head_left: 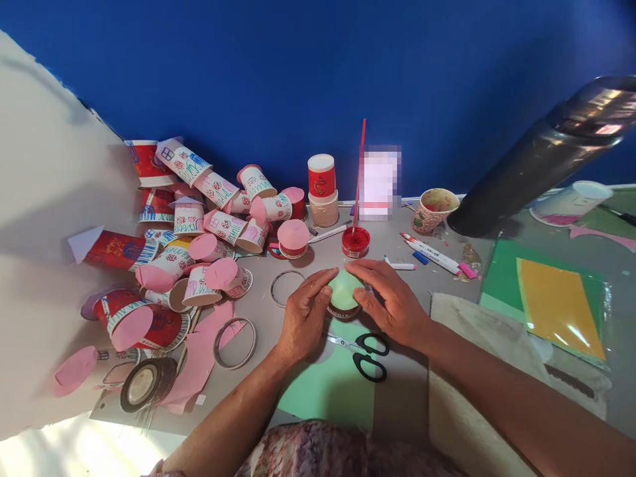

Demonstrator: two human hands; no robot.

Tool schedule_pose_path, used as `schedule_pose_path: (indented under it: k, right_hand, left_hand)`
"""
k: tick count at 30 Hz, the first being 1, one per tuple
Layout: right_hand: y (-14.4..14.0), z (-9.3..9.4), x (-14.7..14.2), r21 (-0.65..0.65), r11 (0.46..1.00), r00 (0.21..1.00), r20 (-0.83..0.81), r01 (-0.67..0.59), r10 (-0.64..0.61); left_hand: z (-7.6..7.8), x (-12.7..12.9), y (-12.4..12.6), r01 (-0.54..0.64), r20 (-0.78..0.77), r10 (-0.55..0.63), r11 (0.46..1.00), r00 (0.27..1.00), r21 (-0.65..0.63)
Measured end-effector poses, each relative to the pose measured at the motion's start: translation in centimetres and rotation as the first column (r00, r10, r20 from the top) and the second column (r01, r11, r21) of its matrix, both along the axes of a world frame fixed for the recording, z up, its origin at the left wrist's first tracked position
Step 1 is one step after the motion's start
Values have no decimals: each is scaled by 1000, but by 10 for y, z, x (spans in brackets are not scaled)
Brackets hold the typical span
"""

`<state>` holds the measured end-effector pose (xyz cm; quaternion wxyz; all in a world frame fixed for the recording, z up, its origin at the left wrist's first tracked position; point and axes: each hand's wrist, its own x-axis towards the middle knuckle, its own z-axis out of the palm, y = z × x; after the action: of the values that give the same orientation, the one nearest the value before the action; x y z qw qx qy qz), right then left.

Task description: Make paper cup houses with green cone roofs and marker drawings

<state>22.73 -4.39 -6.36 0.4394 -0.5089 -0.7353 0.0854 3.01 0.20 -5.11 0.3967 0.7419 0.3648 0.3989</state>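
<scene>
Grip of left hand (305, 315) and right hand (390, 303) clasps a pale-green rounded paper piece (346, 289) over a red-brown paper cup (342, 311), seemingly to hold both steady.

- Green paper piece (346, 289): pale, plain, raised toward its middle; shallow cone or dome, cannot tell which. Covers the cup's upper end; side edges partly hidden.
- Paper cup (344, 311): directly beneath the paper, near centre of view. Only a narrow dark reddish band and pale lower edge visible.
</scene>
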Motion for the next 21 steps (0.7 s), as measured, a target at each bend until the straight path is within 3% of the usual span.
schedule_pose_path:
  k: [8,21]
  right_hand:
    - [3,6,7,-58,996,996,59,-63,66]
    - [3,4,9,-7,997,994,86,-73,74]
  left_hand:
    - [0,1,-2,14,1,-14,1000,1000,-13]
    - [0,-3,-2,99,-13,-98,995,995,24]
